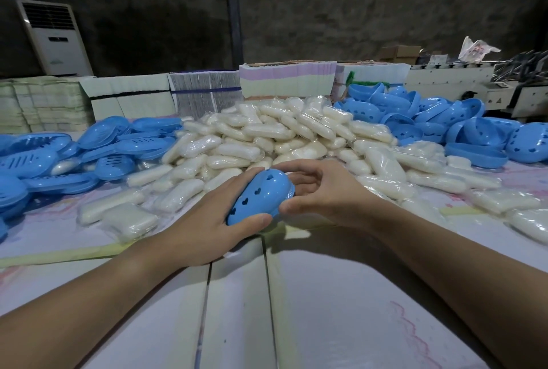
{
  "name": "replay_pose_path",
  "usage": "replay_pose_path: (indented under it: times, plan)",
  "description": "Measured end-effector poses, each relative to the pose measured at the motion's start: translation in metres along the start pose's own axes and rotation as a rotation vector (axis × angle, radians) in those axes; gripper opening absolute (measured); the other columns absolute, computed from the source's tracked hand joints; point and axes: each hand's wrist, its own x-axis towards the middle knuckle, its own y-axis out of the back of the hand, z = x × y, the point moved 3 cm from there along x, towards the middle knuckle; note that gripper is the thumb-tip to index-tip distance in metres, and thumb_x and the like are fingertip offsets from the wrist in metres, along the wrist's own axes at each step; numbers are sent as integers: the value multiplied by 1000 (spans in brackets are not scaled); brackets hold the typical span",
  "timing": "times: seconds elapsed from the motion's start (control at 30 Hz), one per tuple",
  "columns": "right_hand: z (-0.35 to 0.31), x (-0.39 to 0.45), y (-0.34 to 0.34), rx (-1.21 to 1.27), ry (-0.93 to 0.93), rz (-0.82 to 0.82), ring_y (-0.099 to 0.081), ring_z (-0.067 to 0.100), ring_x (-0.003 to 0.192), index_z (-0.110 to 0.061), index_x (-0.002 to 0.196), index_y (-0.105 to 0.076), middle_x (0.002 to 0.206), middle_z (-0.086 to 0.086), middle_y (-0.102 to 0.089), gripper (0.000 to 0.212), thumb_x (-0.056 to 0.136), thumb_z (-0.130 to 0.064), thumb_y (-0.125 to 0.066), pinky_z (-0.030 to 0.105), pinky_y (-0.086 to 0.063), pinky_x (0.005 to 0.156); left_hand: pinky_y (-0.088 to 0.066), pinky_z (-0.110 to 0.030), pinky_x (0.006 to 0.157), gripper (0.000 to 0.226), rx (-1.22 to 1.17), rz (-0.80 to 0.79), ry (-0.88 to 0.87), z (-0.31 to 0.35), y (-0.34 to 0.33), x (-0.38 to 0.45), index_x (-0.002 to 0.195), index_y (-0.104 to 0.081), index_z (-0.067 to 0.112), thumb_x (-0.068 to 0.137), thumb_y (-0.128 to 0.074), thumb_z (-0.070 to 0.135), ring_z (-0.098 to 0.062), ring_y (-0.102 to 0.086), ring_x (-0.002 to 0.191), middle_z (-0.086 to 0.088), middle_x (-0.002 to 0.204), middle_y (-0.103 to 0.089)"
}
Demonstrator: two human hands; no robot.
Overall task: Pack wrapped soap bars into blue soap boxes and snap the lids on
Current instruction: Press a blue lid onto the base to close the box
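Over the worktop (326, 294), the left hand (204, 232) grips the blue soap box (261, 195), fingers curled round it; the right hand (320, 190) pinches its far edge. Squeezing evenly along the rim should seat the lid.

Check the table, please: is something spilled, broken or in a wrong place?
Nothing stands out. The wrapped soap bars lie in a loose heap, with blue box parts piled at both sides. Both hands hold one blue box, which looks intact.
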Motion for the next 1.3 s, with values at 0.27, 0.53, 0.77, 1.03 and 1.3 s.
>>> replay_pose_path:
  times: [0.27, 0.53, 0.77, 1.03, 1.3]
  plan:
    - [-2, 2, -4, -144, 72, 77, -59, 3, 65, -35, 115, -67, 75, -10, -69, 52, 66, -30, -84, 17, -50, 65, -55, -31, 75, 75, 59, 31, 59, -1, 1, 2, 130, -46, 57, 65, -80, 44, -6, -65, 96, 19, 112, -64]
    - [-8, 1, 1, -320, 78, 45, -57, -2, 60, -40, 125, -61, 76, -6, -66, 64, 70, -21, -88, 13, -47, 63, -52, -38, 77, 65, 211, 178, 49, -4, 4, 1, 128, -42, 46, 69, -70, 52, -6, -57, 96, 16, 106, -59]
    - [-12, 0, 2, -515, 162, 19, -56, 9, 84, -49, 104, -59, 95, -18, -63, 51, 68, -30, -89, 16, -48, 66, -53, -43, 77, 50, 169, 132, 43, -3, 3, 2, 116, -52, 42, 74, -76, 55, -8, -60, 95, 16, 102, -62]
    - [-10, 1, -1, -488, 200, 77, -64, 21, 77, -31, 104, -66, 92, -13, -65, 42, 69, -37, -88, 38, -54, 73, -52, -41, 74, 48, 188, 200, -6, 0, 4, 3, 114, -60, 36, 76, -72, 63, -6, -59, 90, 16, 97, -61]
    - [-6, 3, 10, -451, 159, 144, -62, 9, 91, -30, 107, -65, 94, -17, -68, 32, 79, -29, -81, 24, -51, 74, -45, -17, 76, 34, 130, 211, 78, -13, 13, 5, 103, -62, 43, 72, -71, 55, -1, -60, 100, 24, 100, -67]
